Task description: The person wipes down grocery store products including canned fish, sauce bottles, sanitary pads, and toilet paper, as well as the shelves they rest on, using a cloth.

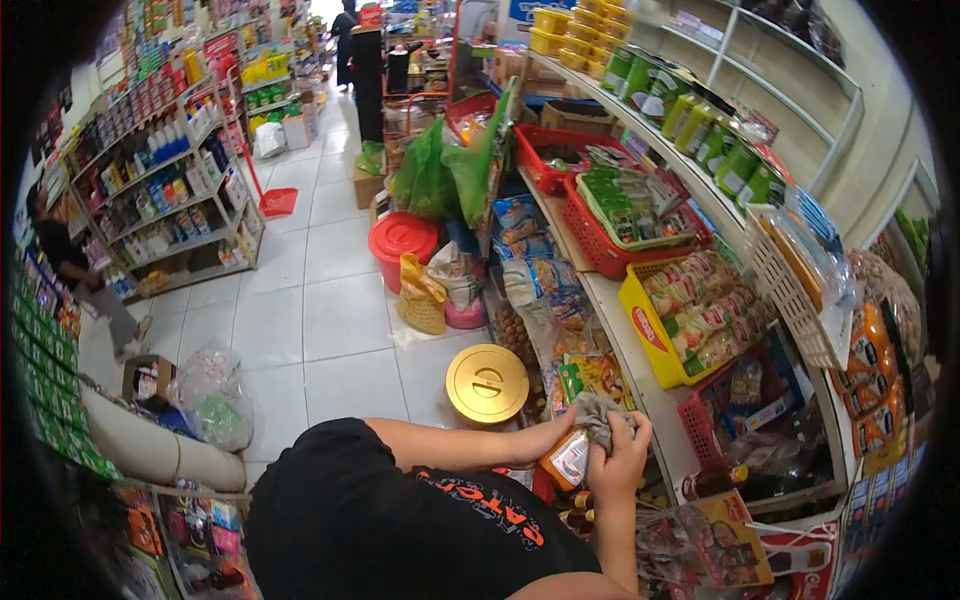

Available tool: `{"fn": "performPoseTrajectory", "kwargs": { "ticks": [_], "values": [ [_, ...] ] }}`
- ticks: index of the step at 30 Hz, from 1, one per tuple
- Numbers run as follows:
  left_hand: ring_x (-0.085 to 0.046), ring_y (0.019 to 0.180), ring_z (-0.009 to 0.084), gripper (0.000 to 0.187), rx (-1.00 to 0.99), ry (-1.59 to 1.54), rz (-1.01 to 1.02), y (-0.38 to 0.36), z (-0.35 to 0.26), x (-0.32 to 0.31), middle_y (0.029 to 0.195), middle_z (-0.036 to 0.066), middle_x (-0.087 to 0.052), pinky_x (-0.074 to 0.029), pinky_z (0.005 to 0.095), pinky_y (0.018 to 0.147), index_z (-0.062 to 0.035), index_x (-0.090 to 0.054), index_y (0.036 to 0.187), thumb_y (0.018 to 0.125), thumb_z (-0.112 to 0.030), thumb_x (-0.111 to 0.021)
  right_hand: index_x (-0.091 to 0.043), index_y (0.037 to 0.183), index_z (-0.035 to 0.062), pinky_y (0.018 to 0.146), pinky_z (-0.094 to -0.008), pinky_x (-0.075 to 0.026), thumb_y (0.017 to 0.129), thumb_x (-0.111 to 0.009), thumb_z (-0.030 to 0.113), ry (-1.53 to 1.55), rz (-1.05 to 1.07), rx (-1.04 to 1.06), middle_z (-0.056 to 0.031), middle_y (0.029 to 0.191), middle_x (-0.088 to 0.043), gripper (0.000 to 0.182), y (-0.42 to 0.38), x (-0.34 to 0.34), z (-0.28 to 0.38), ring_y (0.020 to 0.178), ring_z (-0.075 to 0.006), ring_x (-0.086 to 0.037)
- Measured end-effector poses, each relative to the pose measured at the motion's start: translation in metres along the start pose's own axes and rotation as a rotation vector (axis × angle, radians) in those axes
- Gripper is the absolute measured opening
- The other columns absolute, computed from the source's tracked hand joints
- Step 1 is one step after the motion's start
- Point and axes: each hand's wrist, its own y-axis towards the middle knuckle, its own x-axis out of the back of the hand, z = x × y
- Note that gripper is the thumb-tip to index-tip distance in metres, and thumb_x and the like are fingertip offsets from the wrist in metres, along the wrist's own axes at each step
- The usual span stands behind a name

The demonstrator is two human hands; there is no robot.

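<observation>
In front of my body, my left hand is closed around one side of an orange container with a white label. My right hand grips a crumpled grey cloth and presses it against the container's top end. The cloth hides that end and some of my fingers. Just left of my hands stands a round tin with a gold lid. Colourful snack packets lie directly beyond the cloth, and dark bottles show below the container.
Shelving on the right carries a yellow basket of packets, a red basket and green pouches. A red lidded bucket stands on the tiled floor. Another person is at the left shelves.
</observation>
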Motion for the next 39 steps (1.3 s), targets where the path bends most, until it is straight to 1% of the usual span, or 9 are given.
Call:
{"fn": "performPoseTrajectory", "kwargs": {
  "ticks": [7,11,14,17,21,25,28,32,39],
  "values": [
    [-0.055,0.096,0.0145,0.066,-0.168,-0.204,-0.204,0.015,-0.001,0.038,0.108,0.007,-0.056,-0.042,0.0289,0.086,-0.0067,-0.043,0.122,0.088,-0.059,-0.021,-0.060,0.093,0.0107,0.082,-0.0425,-0.042,0.057,-0.065,0.014,0.091,0.448,0.142,-0.0202,0.104,-0.047,0.037,-0.020,-0.004,0.015,0.095,-0.0389,-0.049],
    [-0.056,0.083,0.0126,0.058,-0.231,-0.068,-0.097,0.022,0.009,0.040,0.095,0.004,-0.059,-0.045,0.0261,0.073,-0.0056,-0.050,0.106,0.089,-0.055,-0.026,-0.056,0.099,0.0096,0.086,-0.0420,-0.039,0.060,-0.061,0.010,0.076,0.199,0.095,-0.0194,0.107,-0.044,0.039,-0.014,-0.015,-0.006,0.100,-0.0383,-0.046],
    [-0.048,0.105,0.0185,0.049,-0.261,0.669,-0.083,0.014,0.009,0.033,0.115,0.011,-0.049,-0.037,0.0300,0.090,-0.0013,-0.041,0.120,0.094,-0.040,-0.026,-0.050,0.107,0.0064,0.088,-0.0428,-0.036,0.066,-0.057,0.007,0.063,-0.083,-0.028,-0.0199,0.110,-0.043,0.042,-0.007,-0.019,-0.038,0.101,-0.0388,-0.045],
    [-0.046,0.105,0.0161,0.046,-0.285,0.842,0.012,-0.004,-0.001,0.014,0.112,0.011,-0.048,-0.037,0.0292,0.088,-0.0026,-0.037,0.122,0.090,-0.036,-0.041,-0.041,0.118,0.0017,0.088,-0.0399,-0.037,0.075,-0.055,0.008,0.161,-0.110,-0.115,-0.0193,0.115,-0.043,0.045,-0.009,-0.013,-0.053,0.103,-0.0334,-0.046],
    [-0.056,0.092,0.0253,0.054,-0.293,1.119,0.077,-0.017,-0.018,0.018,0.105,0.014,-0.055,-0.043,0.0338,0.079,-0.0063,-0.035,0.124,0.083,-0.036,-0.055,-0.030,0.126,-0.0028,0.087,-0.0318,-0.038,0.077,-0.060,0.011,0.786,0.091,-0.537,-0.0142,0.119,-0.043,0.060,-0.019,-0.011,-0.047,0.105,-0.0206,-0.045],
    [-0.058,0.082,0.0335,0.057,-0.385,1.374,0.173,-0.027,-0.034,0.021,0.094,0.019,-0.059,-0.045,0.0373,0.072,-0.0078,-0.038,0.123,0.078,-0.032,-0.061,-0.039,0.118,-0.0029,0.083,-0.0277,-0.039,0.067,-0.071,0.014,0.979,0.251,-0.560,-0.0085,0.104,-0.051,0.062,-0.024,-0.010,-0.053,0.093,-0.0162,-0.050],
    [-0.058,0.080,0.0333,0.054,-0.319,1.408,0.292,-0.028,-0.045,0.027,0.090,0.019,-0.059,-0.045,0.0376,0.070,-0.0079,-0.039,0.122,0.078,-0.030,-0.061,-0.045,0.110,-0.0019,0.075,-0.0270,-0.041,0.068,-0.070,0.015,0.951,0.390,-0.506,-0.0044,0.095,-0.054,0.052,-0.028,-0.008,-0.050,0.083,-0.0138,-0.052],
    [-0.058,0.080,0.0332,0.050,-0.104,1.427,0.417,-0.031,-0.057,0.028,0.090,0.019,-0.059,-0.044,0.0380,0.070,-0.0074,-0.040,0.119,0.079,-0.029,-0.060,-0.055,0.087,0.0009,0.062,-0.0323,-0.043,0.071,-0.067,0.027,0.336,0.532,-0.261,-0.0093,0.073,-0.059,0.033,-0.028,-0.003,-0.041,0.066,-0.0221,-0.056],
    [-0.055,0.092,0.0312,0.049,-0.165,1.288,0.350,-0.026,-0.040,0.033,0.102,0.018,-0.056,-0.042,0.0382,0.077,-0.0066,-0.039,0.120,0.080,-0.029,-0.059,-0.054,0.090,-0.0017,0.066,-0.0357,-0.043,0.079,-0.055,0.048,0.443,0.361,-0.339,-0.0116,0.078,-0.057,0.051,-0.040,-0.014,-0.060,0.072,-0.0248,-0.057]
  ]
}}
